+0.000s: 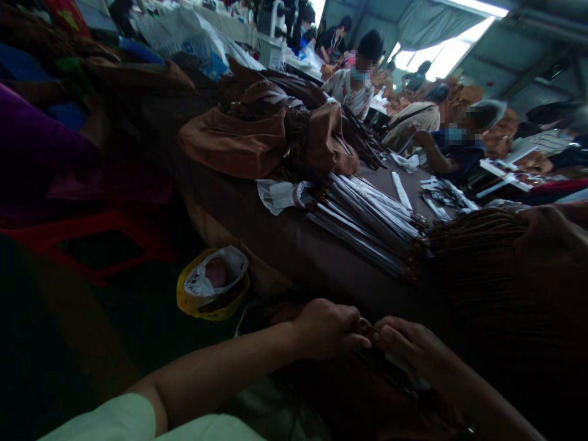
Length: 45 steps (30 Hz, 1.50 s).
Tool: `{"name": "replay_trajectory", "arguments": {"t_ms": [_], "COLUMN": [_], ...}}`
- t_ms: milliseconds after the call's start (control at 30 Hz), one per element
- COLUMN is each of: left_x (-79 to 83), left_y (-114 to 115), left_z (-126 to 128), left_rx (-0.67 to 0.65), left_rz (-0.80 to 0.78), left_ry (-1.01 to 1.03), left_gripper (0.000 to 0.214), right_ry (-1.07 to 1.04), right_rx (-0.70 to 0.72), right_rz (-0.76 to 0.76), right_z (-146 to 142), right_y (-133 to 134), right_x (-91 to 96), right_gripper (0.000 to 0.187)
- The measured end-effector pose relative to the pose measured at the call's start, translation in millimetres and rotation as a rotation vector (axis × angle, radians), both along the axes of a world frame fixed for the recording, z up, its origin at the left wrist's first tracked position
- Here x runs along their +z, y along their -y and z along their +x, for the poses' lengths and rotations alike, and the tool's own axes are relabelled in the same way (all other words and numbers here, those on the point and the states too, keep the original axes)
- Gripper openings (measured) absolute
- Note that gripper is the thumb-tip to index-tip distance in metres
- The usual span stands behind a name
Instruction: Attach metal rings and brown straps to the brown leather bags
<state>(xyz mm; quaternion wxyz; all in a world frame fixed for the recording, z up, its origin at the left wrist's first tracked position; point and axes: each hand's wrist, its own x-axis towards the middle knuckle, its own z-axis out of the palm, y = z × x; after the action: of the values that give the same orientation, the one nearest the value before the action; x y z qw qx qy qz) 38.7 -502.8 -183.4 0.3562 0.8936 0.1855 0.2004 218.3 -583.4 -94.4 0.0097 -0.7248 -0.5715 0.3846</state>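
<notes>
Both my hands meet low in the view, below the edge of a long dark worktable (294, 245). My left hand (327, 327) is closed in a fist around a dark brown strap (390, 370) with a small metal ring at its end. My right hand (411, 349) pinches the same strap just right of the left hand, fingers curled over it. The strap runs down to the right across my lap, dim and hard to make out. A bundle of wrapped straps (367, 220) lies on the table above my hands.
Brown leather bags (266, 135) are heaped on the table's far part. A yellow bucket lined with a white bag (214, 283) stands on the floor at left, near a red stool (92, 242). Several people sit working at the far right. White paper strips (400, 190) lie about.
</notes>
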Motion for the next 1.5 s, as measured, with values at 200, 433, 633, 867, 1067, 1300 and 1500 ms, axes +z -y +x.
{"name": "replay_trajectory", "arguments": {"t_ms": [200,433,633,867,1067,1300,1500], "left_x": [6.2,5.6,6.4,19.9,105.2,95.3,87.9], "left_y": [4,5,6,-13,-9,-25,-53], "left_z": [1,-1,-17,-29,-19,3,9], "left_rx": [-0.049,-0.119,-0.039,0.057,0.087,0.078,0.134], "left_rz": [-0.069,-0.146,-0.554,-0.499,0.23,0.065,-0.016], "left_ry": [0.03,0.149,0.116,0.241,0.225,-0.056,-0.14], "left_gripper": [0.036,0.03,0.032,0.029,0.052,0.016,0.018], "right_ry": [0.488,0.383,0.212,0.428,0.699,0.598,0.212], "right_rx": [0.023,0.045,0.018,-0.061,0.043,-0.11,-0.344], "right_rz": [0.204,0.295,0.329,0.419,0.546,0.766,0.632], "right_z": [-42,-56,-2,20,-29,-15,54], "right_y": [-14,-10,45,70,48,53,80], "right_x": [4.5,7.7,7.7,-0.9,53.2,61.7,22.2], "right_gripper": [0.057,0.062,0.102,0.043,0.045,0.048,0.022]}}
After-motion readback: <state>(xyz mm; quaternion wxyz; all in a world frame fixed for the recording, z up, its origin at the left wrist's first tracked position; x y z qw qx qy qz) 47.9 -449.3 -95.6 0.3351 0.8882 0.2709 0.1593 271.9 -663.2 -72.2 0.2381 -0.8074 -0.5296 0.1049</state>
